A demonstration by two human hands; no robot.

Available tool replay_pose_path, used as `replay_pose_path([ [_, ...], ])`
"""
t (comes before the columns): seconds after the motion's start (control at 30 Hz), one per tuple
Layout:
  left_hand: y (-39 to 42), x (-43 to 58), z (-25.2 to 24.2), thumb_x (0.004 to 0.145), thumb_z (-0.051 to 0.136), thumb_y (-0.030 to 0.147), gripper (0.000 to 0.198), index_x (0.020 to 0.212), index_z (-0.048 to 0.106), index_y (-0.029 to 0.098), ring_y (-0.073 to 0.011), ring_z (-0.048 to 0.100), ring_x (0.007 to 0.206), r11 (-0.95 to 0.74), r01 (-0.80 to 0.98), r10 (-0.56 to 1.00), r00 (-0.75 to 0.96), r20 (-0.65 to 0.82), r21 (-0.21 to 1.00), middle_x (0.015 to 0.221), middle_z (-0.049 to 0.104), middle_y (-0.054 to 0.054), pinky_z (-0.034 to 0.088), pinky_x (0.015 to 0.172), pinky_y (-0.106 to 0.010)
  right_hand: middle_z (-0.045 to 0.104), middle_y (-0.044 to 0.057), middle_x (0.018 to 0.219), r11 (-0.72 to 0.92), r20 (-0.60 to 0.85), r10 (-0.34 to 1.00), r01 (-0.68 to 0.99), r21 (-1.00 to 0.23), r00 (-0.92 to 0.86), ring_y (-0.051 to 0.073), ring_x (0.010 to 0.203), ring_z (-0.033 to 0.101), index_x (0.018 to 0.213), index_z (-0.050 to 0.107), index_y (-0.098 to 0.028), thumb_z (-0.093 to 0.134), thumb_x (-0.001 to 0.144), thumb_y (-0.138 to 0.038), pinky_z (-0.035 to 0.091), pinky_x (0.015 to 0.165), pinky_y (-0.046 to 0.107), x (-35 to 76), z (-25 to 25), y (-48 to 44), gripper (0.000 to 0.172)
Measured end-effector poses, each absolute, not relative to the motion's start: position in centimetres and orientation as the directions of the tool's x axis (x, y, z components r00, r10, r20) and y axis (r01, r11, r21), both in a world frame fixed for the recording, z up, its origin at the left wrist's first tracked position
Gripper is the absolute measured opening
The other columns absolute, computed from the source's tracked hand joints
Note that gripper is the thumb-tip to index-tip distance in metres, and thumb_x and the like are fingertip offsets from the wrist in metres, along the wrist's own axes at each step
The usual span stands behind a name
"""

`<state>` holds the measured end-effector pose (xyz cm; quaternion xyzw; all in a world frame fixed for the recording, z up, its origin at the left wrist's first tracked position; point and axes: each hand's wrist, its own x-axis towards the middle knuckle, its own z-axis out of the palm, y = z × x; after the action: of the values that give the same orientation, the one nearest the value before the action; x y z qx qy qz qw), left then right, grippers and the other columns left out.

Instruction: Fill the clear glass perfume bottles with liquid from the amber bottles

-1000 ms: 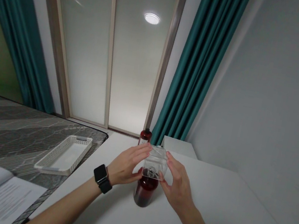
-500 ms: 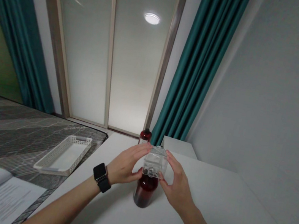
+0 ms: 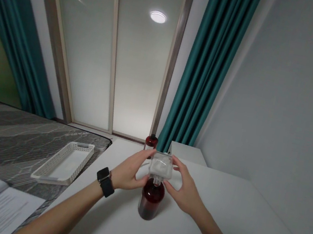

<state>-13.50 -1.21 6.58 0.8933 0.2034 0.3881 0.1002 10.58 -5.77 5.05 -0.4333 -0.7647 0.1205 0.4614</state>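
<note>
Both my hands hold a clear, square-sided bottle from its two sides, over the white table. Its narrow neck points down at the top of a dark red-brown bottle, which stands upright on the table. Whether the neck rests in the lower bottle's mouth or just above it, I cannot tell. My left hand, with a black watch on the wrist, has its thumb low and fingers high on the clear bottle. My right hand grips the opposite side the same way.
Behind my hands stands a second red-brown bottle with a black cap. On the dark striped surface to the left are a white plastic basket and an open book. A white box-like unit is beyond the table's far edge.
The clear bottle has tipped further, and its neck now shows pointing down over the red-brown bottle. Both hands stay on it. The view has shifted slightly.
</note>
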Motion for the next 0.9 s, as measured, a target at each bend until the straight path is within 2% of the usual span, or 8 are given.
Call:
replay_pose_path([
  [0.1,-0.8,-13.4,5.9,0.079,0.059,0.017,0.079,0.151,0.025,0.018,-0.0333,0.051,0.13,-0.883,0.26,0.464,0.61,0.643,0.391,0.145,0.047,-0.019,0.046,0.107,-0.056,0.055,0.011,0.141,0.601,0.581,0.784,0.5,-0.624,-0.219,0.028,0.128,0.055,0.146,0.037,-0.028,0.066,0.082,-0.019,0.047,0.108,0.051,10.6,4.7,-5.4,0.072],
  [0.2,-0.5,-13.3,5.3,0.082,0.059,0.018,0.077,0.151,0.025,0.019,-0.0324,0.052,0.128,-0.86,0.244,0.496,0.602,0.626,0.447,0.145,0.047,-0.018,0.045,0.107,-0.055,0.055,0.012,0.141,0.579,0.548,0.808,0.456,-0.675,-0.216,0.027,0.125,0.058,0.148,0.035,-0.028,0.066,0.082,-0.018,0.047,0.107,0.05,10.6,4.2,-5.1,0.073],
  [0.4,-0.2,-13.1,4.4,0.088,0.058,0.027,0.064,0.147,0.034,0.018,-0.0284,0.058,0.113,-0.743,0.203,0.625,0.549,0.555,0.637,0.136,0.054,-0.017,0.046,0.103,-0.051,0.061,0.013,0.129,0.51,0.488,0.86,0.303,-0.805,-0.151,0.025,0.113,0.065,0.147,0.034,-0.026,0.066,0.085,-0.025,0.053,0.097,0.046,10.2,2.6,-4.3,0.07],
  [0.53,0.2,-12.7,3.5,0.091,0.057,0.033,0.054,0.141,0.041,0.018,-0.025,0.059,0.106,-0.525,0.145,0.761,0.52,0.387,0.839,0.126,0.059,-0.014,0.046,0.098,-0.044,0.056,0.014,0.135,0.396,0.381,0.918,0.2,-0.896,-0.109,0.022,0.103,0.066,0.144,0.038,-0.028,0.063,0.088,-0.037,0.054,0.091,0.041,9.9,1.5,-3.8,0.062],
  [0.63,0.5,-12.0,2.7,0.09,0.059,0.039,0.047,0.13,0.049,0.017,-0.0225,0.059,0.099,-0.334,0.048,0.827,0.494,0.268,0.941,0.11,0.061,-0.01,0.047,0.092,-0.039,0.059,0.011,0.132,0.322,0.308,0.945,0.151,-0.935,-0.108,0.021,0.094,0.067,0.139,0.045,-0.028,0.06,0.09,-0.045,0.054,0.088,0.039,9.9,0.9,-3.3,0.054],
  [0.73,0.6,-11.3,1.9,0.087,0.062,0.042,0.049,0.128,0.049,0.017,-0.0192,0.059,0.087,-0.173,-0.049,0.88,0.441,0.176,0.984,0.094,0.061,-0.004,0.047,0.083,-0.035,0.062,0.01,0.126,0.288,0.273,0.955,0.135,-0.948,-0.114,0.022,0.086,0.067,0.138,0.047,-0.027,0.058,0.09,-0.051,0.055,0.08,0.038,10.0,0.4,-2.8,0.055],
  [0.8,0.5,-10.7,1.3,0.087,0.062,0.042,0.052,0.13,0.047,0.019,-0.0177,0.059,0.081,-0.063,-0.102,0.912,0.399,0.099,0.993,0.09,0.061,-0.002,0.047,0.077,-0.032,0.06,0.011,0.13,0.289,0.271,0.954,0.158,-0.944,-0.127,0.02,0.081,0.066,0.14,0.045,-0.027,0.056,0.09,-0.052,0.055,0.076,0.037,10.1,0.1,-2.6,0.057],
  [0.9,0.5,-10.1,0.6,0.088,0.058,0.043,0.046,0.126,0.049,0.018,-0.0163,0.058,0.076,0.045,-0.144,0.924,0.383,0.014,0.989,0.088,0.061,-0.002,0.046,0.072,-0.03,0.054,0.012,0.139,0.313,0.288,0.946,0.185,-0.932,-0.149,0.019,0.083,0.065,0.146,0.04,-0.029,0.059,0.089,-0.049,0.055,0.078,0.037,10.3,-0.7,-2.3,0.064],
])
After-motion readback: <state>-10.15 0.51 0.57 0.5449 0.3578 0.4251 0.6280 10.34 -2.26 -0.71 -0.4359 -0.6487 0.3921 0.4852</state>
